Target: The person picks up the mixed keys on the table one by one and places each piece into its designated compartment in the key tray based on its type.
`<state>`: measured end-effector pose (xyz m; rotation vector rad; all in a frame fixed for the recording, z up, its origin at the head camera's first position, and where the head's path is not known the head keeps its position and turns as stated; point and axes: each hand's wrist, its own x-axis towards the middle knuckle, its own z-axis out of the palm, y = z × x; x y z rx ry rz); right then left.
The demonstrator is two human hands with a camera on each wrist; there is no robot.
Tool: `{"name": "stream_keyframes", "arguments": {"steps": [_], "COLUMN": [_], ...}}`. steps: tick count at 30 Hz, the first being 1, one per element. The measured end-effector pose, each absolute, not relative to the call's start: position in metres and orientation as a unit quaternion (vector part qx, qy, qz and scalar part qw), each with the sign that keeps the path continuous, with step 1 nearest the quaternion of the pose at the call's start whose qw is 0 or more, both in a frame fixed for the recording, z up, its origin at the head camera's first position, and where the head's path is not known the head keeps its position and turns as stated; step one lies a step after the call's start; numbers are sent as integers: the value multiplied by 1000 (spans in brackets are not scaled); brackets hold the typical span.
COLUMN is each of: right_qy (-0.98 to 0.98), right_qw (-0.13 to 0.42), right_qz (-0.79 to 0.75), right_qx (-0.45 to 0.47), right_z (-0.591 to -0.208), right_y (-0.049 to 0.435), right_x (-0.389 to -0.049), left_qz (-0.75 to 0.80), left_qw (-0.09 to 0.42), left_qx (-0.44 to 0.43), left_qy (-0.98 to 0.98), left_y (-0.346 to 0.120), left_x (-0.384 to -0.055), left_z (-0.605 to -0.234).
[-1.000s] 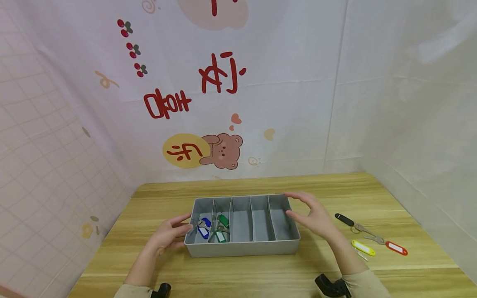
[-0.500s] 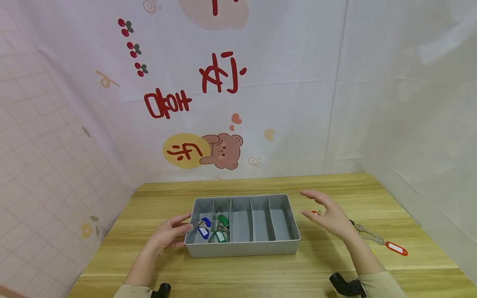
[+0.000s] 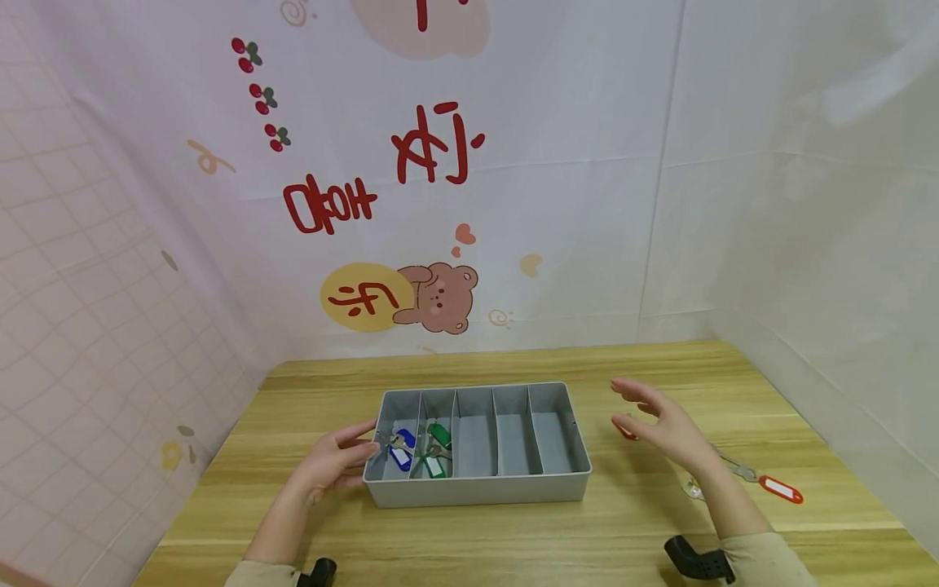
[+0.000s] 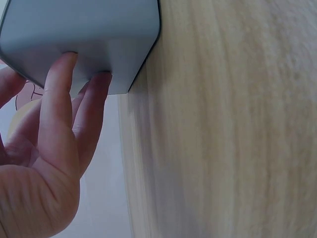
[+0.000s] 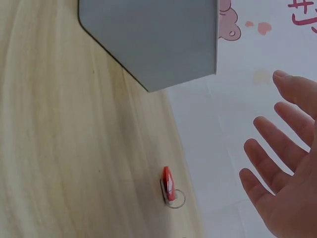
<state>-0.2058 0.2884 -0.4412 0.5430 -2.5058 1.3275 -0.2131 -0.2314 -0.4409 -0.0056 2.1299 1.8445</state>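
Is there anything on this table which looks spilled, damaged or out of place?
Nothing looks spilled or damaged, and the grey tray stands upright. Slightly odd: one red tag lies near the right hand, apart from another red tag farther right, while blue tags and green tags sit grouped inside.

The head view looks forward and down, from above the near side of the worktop [image 3: 469, 534], far enough back to include the whole box [image 3: 480, 491] and the cloth [image 3: 579, 212] behind. The left wrist view, turned sideways and very close, faces the box's left end past the left fingers [image 4: 58, 104]. The right wrist view, also sideways but farther off, faces its right end. It shares the red tag [image 5: 168, 183] with the head view.
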Motion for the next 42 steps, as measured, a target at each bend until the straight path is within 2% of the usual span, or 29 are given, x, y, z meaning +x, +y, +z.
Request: {"name": "stream_keyframes", "arguments": {"steps": [24, 42], "right_qy": [-890, -898], "right_qw": [76, 40], "right_qz": [436, 427], "right_qx": [114, 100], "right_z": [-460, -473], "right_y": [316, 327], "right_x": [-209, -209], "left_qz": [652, 647], "left_qw": [166, 166], "left_qx": [9, 3], "left_qy": [740, 744], "left_y": [-232, -232], "left_x": [-215, -213], "left_z": [-441, -441]}}
